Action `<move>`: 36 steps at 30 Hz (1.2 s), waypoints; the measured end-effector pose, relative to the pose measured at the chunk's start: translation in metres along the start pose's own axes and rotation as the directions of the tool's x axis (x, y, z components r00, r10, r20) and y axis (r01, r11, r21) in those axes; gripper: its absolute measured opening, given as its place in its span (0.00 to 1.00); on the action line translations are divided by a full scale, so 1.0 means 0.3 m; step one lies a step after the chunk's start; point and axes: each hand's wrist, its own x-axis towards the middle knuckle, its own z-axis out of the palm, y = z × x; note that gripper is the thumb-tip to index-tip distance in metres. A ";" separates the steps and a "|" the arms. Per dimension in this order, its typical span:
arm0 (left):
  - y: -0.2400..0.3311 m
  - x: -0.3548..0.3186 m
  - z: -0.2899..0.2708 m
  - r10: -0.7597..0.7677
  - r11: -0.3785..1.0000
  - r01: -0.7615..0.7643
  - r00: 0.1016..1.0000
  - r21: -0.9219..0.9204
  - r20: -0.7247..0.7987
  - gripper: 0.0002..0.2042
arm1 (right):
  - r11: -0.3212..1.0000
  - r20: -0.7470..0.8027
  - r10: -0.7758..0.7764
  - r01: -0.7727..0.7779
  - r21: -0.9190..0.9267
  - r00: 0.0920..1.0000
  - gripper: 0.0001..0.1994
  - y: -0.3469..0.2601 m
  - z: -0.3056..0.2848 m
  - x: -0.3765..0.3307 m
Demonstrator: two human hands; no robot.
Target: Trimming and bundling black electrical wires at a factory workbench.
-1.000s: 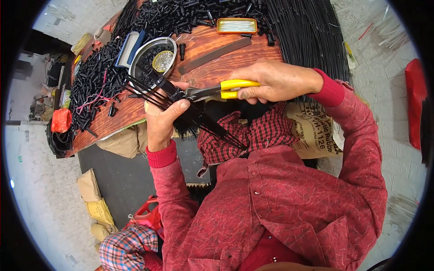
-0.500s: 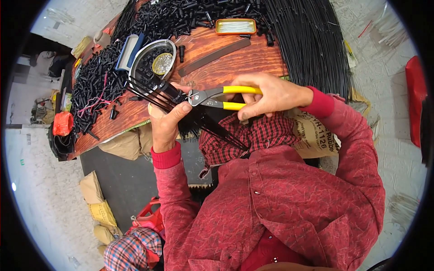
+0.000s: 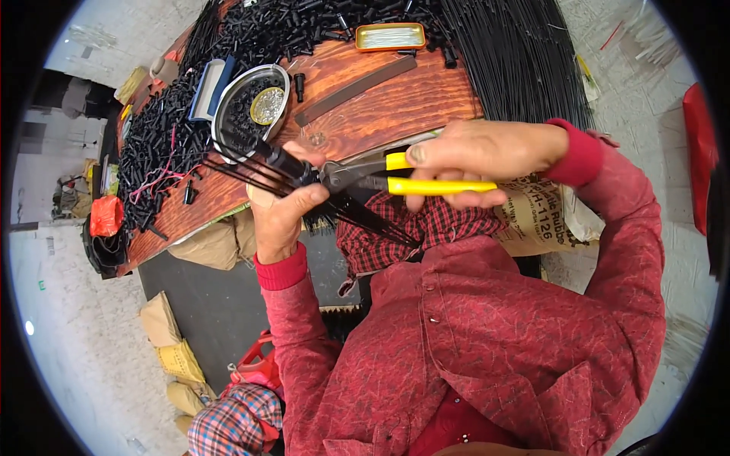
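Note:
My left hand (image 3: 278, 216) is closed around a bundle of thin black cables (image 3: 353, 216) and a black tubular fitting (image 3: 287, 163). Several cable ends stick out to the left, past the fitting; the other ends trail down toward my lap. Yellow-handled pliers (image 3: 441, 186) are gripped in my right hand (image 3: 494, 152), its thumb on the upper handle and fingers beneath the lower one. Their dark jaws meet the bundle beside my left thumb. What lies between the jaws is too small to make out.
On the wooden table stand an oval metal bowl (image 3: 218, 125) with a round tin of small silvery pieces (image 3: 266, 106), a tin of pale sticks (image 3: 389, 36) and a dark flat bar (image 3: 357, 90). Black fittings (image 3: 156, 140) pile up left and behind; long black cables (image 3: 517, 68) lie right.
My right hand has shifted right and turned, tilting the pliers, with the lower handle now nearly level and farther right. My left hand keeps its hold on the bundle.

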 end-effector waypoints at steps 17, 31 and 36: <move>-0.014 0.016 0.028 -0.016 0.996 0.021 0.998 -0.090 0.056 0.19 | 0.867 0.142 -0.067 -0.013 0.498 0.988 0.33 0.161 0.051 0.050; 0.022 0.043 0.069 -0.106 0.993 0.102 0.992 0.061 0.071 0.20 | 0.603 -0.214 -0.391 0.074 -0.794 0.895 0.20 -0.023 -0.010 -0.046; -0.007 0.051 0.069 -0.077 0.995 0.082 0.994 -0.062 0.079 0.23 | 0.987 -0.016 0.152 -0.151 0.048 0.988 0.28 -0.099 -0.003 -0.073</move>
